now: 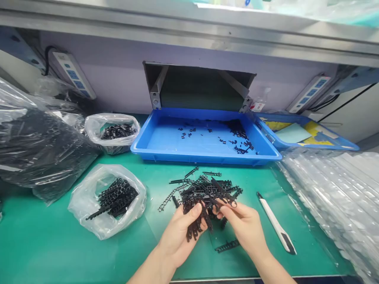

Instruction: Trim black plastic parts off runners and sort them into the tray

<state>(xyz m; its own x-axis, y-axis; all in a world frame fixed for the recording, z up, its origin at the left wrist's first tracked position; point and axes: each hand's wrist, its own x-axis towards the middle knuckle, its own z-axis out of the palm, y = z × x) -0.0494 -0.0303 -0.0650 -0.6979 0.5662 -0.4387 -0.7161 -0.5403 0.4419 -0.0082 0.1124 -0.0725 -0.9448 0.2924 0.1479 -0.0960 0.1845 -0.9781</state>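
My left hand (186,225) is closed round a bunch of black plastic strips (194,230), with the thumb lying across them. Close beside it, my right hand (239,221) pinches another black plastic strip (226,197) that has small rings along it. Just beyond both hands lies a loose pile of similar black strips (204,187) on the green mat. One separate strip (227,246) lies near the right wrist. To the left, an open clear bag (136,205) with its edge rolled down holds more of these strips.
A blue tray (204,158) with small black bits stands at the back, below an opening in the wall. Further left are a bag of small black parts (112,144) and a large plastic bag (41,146). A white-handled knife (275,223) and clear plastic trays (334,193) lie right.
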